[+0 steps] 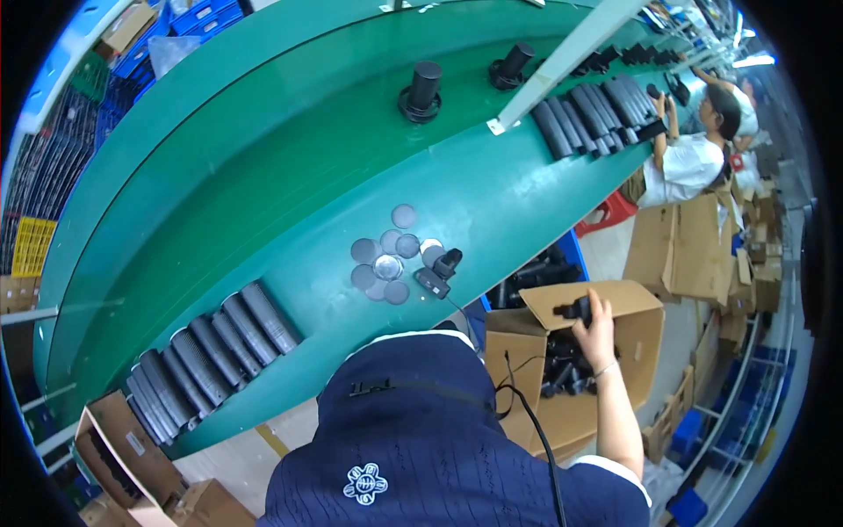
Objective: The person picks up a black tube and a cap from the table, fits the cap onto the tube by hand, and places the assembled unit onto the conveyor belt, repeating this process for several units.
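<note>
A: Where is the small black plastic part (572, 309) at this moment?

B: It is in the person's bare right hand (597, 332), above the open brown cardboard box (639, 360). The fingers are closed on one end of it, although their exact placing is too small to tell.

A: And the left hand?

B: It does not show, so I cannot tell its grip.

A: How does one handle the part well here?

B: I think a firm but not hard hold is best. The brown cardboard flap (625, 301) is near, so the part should stay clear of its edge.

A: What else needs attention?

B: The loose black cable (551, 457) beside the box could catch the arm, in my judgement. Also, the jumbled heap of black parts (566, 373) inside deserves gentle fingers, without pulling on neighbouring pieces.
</note>
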The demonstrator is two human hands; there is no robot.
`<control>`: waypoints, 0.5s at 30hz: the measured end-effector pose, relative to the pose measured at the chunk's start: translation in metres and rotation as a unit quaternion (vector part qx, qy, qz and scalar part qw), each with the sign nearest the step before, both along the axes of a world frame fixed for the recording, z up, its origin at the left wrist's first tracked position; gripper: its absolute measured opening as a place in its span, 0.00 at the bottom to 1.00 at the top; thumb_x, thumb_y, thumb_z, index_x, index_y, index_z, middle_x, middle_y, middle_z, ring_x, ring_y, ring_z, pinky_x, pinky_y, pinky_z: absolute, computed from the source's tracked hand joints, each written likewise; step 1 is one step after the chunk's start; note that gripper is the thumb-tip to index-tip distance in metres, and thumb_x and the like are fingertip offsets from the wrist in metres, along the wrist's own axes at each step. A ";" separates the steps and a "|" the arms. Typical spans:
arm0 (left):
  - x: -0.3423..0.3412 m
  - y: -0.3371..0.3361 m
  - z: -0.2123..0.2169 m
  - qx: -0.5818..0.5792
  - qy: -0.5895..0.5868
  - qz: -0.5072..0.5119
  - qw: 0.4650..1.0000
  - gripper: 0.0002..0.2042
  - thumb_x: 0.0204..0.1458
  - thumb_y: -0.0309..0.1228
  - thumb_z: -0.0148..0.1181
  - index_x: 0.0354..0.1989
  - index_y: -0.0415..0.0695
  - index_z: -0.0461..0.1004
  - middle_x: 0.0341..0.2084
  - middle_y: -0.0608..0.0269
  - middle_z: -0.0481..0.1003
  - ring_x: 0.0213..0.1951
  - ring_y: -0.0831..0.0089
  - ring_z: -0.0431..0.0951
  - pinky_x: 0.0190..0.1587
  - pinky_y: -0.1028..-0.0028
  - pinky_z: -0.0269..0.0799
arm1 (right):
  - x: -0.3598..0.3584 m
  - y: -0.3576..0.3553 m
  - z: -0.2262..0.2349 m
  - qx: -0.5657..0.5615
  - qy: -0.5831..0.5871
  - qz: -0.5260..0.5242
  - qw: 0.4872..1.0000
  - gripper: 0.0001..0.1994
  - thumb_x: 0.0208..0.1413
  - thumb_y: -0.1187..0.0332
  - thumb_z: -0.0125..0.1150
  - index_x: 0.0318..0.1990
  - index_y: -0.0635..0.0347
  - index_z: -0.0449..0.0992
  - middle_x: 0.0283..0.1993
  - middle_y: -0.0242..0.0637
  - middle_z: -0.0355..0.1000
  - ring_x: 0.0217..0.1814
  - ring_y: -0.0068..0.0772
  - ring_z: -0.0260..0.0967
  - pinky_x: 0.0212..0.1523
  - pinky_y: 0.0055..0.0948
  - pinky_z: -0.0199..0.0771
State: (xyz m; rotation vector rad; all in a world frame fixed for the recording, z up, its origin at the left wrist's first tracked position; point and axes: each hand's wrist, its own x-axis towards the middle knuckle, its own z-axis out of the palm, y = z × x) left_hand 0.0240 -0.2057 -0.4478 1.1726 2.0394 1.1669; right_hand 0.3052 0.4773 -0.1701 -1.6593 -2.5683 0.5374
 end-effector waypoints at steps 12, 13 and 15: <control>-0.007 0.001 0.024 -0.153 -0.066 -0.097 0.981 0.15 0.54 0.41 0.52 0.43 0.44 0.76 0.36 0.65 0.77 0.37 0.71 0.75 0.37 0.71 0.73 | 0.063 -0.005 -0.007 -0.453 -0.203 0.224 0.839 0.28 0.30 0.68 0.72 0.46 0.58 0.71 0.43 0.42 0.71 0.44 0.42 0.70 0.43 0.36 0.73; -0.004 0.007 0.023 -0.162 -0.071 -0.099 0.979 0.16 0.54 0.41 0.52 0.43 0.44 0.76 0.36 0.65 0.77 0.37 0.71 0.75 0.37 0.71 0.73 | 0.076 -0.027 -0.020 -0.592 -0.226 0.115 0.765 0.31 0.32 0.71 0.69 0.52 0.57 0.70 0.38 0.38 0.73 0.32 0.32 0.73 0.27 0.28 0.74; 0.009 0.008 0.028 -0.187 -0.077 -0.085 0.976 0.16 0.54 0.41 0.52 0.43 0.44 0.76 0.36 0.65 0.77 0.38 0.71 0.75 0.38 0.70 0.73 | 0.068 -0.063 -0.034 -0.712 -0.286 0.156 0.622 0.22 0.38 0.72 0.65 0.46 0.62 0.71 0.31 0.33 0.71 0.25 0.26 0.69 0.22 0.25 0.70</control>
